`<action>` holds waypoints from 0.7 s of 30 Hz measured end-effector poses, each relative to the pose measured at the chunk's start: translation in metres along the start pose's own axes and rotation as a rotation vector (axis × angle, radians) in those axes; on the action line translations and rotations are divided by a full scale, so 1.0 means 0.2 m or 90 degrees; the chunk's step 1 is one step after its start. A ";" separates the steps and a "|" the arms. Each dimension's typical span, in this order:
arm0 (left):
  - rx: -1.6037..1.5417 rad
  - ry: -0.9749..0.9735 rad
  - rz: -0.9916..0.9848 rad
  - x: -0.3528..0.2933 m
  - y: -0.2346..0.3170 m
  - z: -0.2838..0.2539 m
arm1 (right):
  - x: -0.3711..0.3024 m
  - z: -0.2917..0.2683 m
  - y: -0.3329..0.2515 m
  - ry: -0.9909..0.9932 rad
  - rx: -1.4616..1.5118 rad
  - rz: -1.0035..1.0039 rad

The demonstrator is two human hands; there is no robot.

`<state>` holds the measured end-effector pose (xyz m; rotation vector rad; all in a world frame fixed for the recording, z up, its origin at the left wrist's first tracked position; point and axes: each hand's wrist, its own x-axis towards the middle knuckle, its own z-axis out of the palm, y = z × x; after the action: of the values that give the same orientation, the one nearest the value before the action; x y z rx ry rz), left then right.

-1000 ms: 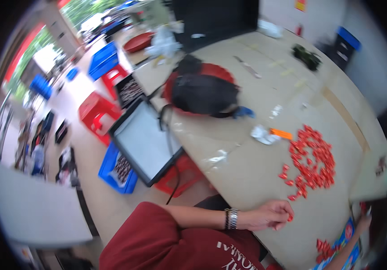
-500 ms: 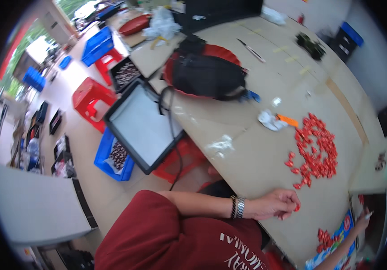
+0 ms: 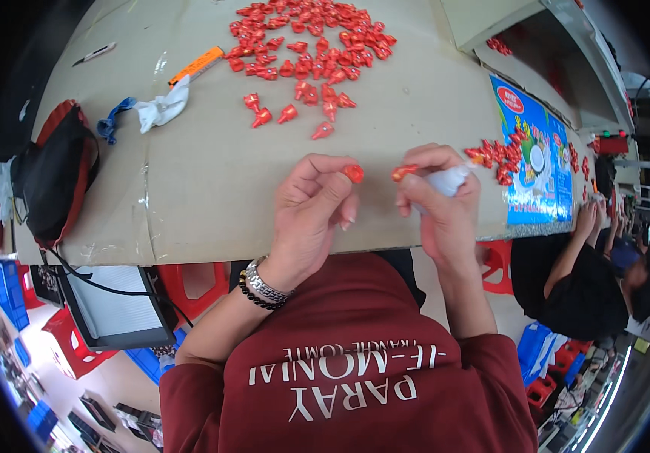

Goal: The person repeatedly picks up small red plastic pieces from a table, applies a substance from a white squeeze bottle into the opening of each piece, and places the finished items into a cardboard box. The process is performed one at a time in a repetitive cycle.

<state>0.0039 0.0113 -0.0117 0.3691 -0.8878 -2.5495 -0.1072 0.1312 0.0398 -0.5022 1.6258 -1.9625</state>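
Observation:
My left hand [image 3: 308,215] is closed, pinching a small shiny red part [image 3: 354,174] between thumb and forefinger just above the table's near edge. Facing it, my right hand [image 3: 449,219] grips another small red part [image 3: 403,173] at its fingertips. Tucked in that same hand is a small white bottle [image 3: 448,180], its narrow tip pointing right; the palm hides the rest. A short gap separates the two red parts. Beyond my hands spreads a large pile of similar red parts [image 3: 298,47], each with a pointed end, and several loose ones lie nearer.
On the right, more red parts [image 3: 500,157] lie beside and on a blue printed sheet [image 3: 534,162]. To the left are an orange strip [image 3: 197,65], a white cloth [image 3: 165,106], a knife [image 3: 95,53] and a black bag [image 3: 64,181]. A co-worker [image 3: 566,275] sits at right.
The view has swung to the right. My right hand, formerly far right by the blue sheet, has come in front of me opposite my left hand, now with a red part and the white bottle.

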 end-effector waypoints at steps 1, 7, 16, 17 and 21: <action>0.000 -0.001 0.010 0.00 0.00 0.00 | -0.01 0.03 0.01 0.001 -0.004 0.007; 0.080 0.029 0.059 -0.03 -0.01 0.01 | -0.02 0.07 0.02 0.016 0.016 0.120; 0.180 0.029 0.107 -0.03 -0.05 0.02 | -0.03 0.06 0.04 0.009 0.105 0.209; 0.183 0.031 0.108 -0.03 -0.05 0.02 | -0.03 0.06 0.03 0.013 0.114 0.221; 0.192 0.033 0.114 -0.03 -0.05 0.02 | -0.02 0.06 0.03 0.011 0.113 0.220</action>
<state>0.0053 0.0233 -0.0143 0.4213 -1.2313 -2.2368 -0.0953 0.1236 0.0358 -0.1245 1.4203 -1.8279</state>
